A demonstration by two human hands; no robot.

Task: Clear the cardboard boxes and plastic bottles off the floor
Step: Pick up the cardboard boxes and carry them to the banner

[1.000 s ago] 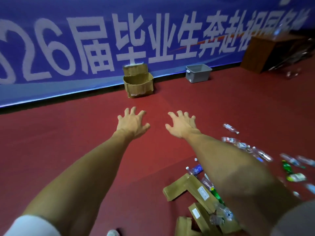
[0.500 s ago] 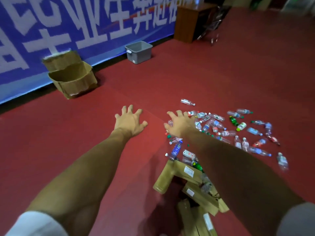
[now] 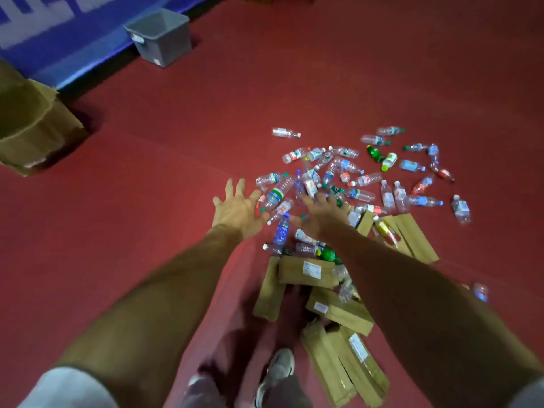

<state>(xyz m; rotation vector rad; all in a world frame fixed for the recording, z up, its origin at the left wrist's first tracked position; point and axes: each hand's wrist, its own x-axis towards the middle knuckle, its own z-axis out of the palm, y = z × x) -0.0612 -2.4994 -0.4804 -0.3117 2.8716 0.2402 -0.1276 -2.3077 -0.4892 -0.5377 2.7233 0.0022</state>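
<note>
Red floor [image 3: 338, 83] stretched bare across the far side and the whole left of the hall, leaving wide room between the litter and the wall, where a blue banner [image 3: 59, 33] ran along the floor's edge. A grey plastic bin [image 3: 160, 36] stood against that banner, and an open cardboard carton [image 3: 32, 128] sat further left, well apart from the mess. Plastic bottles [image 3: 362, 179] lay scattered on their sides right of centre, pointing every way, the outermost ones spaced loosely toward the right. Nearer the person, long narrow cardboard boxes [image 3: 306, 270] lay flat among them: one crosswise, one beside it running away from the viewer, others slanting near a shoe [image 3: 278, 369] and at the heap's right edge.

Both bare arms reached forward and down, nearly parallel. The left hand [image 3: 238, 213] hung at the heap's left margin, fingers spread wide and gripping nothing. The right hand [image 3: 321, 216] was held over the near bottles, fingers likewise splayed and empty; whether it touched any could not be told. Between the two hands lay a blue-labelled bottle [image 3: 282, 232], its long axis running roughly away from the person.
</note>
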